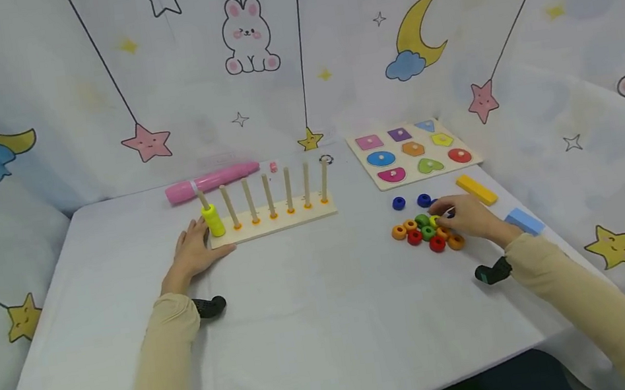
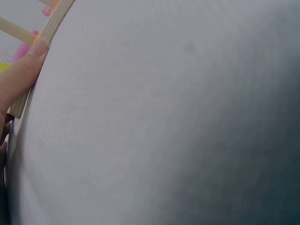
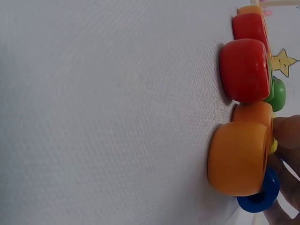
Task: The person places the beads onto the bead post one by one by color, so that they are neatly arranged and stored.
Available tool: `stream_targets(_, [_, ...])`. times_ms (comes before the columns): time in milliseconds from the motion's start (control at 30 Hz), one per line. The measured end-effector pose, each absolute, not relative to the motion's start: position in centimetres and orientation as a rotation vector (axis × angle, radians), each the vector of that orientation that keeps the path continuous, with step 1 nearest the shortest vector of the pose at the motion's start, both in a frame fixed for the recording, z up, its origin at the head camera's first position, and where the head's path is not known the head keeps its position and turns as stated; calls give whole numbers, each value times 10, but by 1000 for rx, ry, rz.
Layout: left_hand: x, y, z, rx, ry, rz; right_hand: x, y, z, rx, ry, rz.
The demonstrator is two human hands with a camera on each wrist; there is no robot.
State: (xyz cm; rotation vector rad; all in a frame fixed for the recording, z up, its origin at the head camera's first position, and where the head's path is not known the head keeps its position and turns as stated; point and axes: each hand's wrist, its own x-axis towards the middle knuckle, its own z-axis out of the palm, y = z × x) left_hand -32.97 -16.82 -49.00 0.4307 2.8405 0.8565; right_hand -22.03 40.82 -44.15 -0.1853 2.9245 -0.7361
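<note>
The wooden peg board [image 1: 280,224] stands near the back, with yellow beads [image 1: 213,221] stacked on its leftmost peg and the other pegs bare apart from orange marks at their feet. My left hand [image 1: 193,250] holds the board's left end, its thumb [image 2: 23,72] along the front edge. On the right, my right hand [image 1: 467,216] reaches into a cluster of loose beads and pinches a yellow bead [image 1: 435,222], mostly hidden by orange beads [image 3: 239,159] in the right wrist view. Red beads [image 3: 246,70], green beads [image 1: 428,232] and a blue bead [image 3: 259,192] lie close around the fingers.
Behind the beads lies a shape puzzle board [image 1: 370,177]. A yellow block [image 1: 476,190] and a blue block [image 1: 525,222] sit near the table's right edge. A pink marker-like tube [image 1: 213,182] lies behind the peg board. Patterned cloth hangs at the back and sides.
</note>
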Motion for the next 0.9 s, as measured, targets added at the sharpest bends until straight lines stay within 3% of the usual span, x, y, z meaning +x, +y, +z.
stream_targets(900, [-323,-169,-487,428,2859,831,-217,416,-438,-299,2935,-728])
